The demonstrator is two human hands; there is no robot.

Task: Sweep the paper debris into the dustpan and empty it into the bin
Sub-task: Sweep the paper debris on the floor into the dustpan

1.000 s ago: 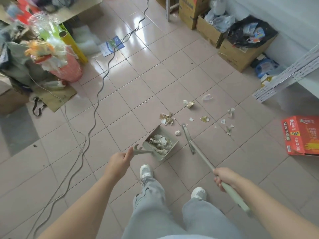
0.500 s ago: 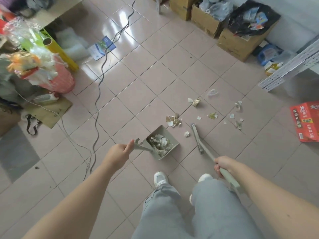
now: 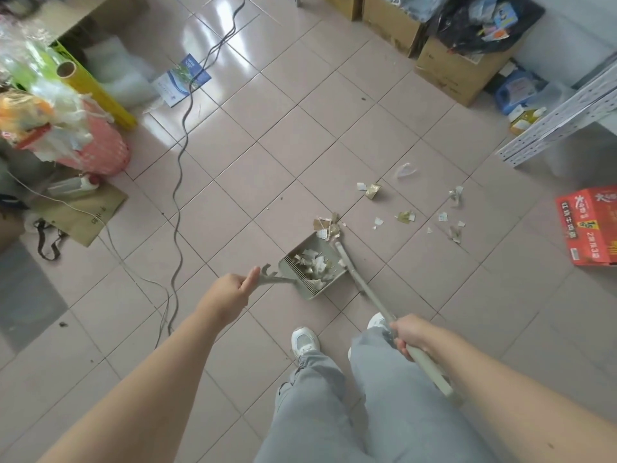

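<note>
A grey-green dustpan (image 3: 300, 250) rests on the tiled floor with several paper scraps inside. My left hand (image 3: 233, 289) grips its handle. My right hand (image 3: 412, 334) grips the pale handle of a broom (image 3: 367, 289), whose head lies against the dustpan's right side. A small heap of paper scraps (image 3: 325, 225) sits right at the dustpan's mouth. More paper debris (image 3: 405, 217) is scattered on the tiles to the right and beyond, along with a clear plastic scrap (image 3: 405, 170).
Cables (image 3: 178, 182) snake across the floor at left. A pink bag (image 3: 100, 148) and clutter stand at far left. Cardboard boxes (image 3: 454, 70) with a black bag line the back right. A red carton (image 3: 589, 225) and a white metal rack (image 3: 561, 121) are at right.
The broom head has swung left, from apart on the tiles to against the dustpan's right side. The view has shifted forward and my feet have stepped.
</note>
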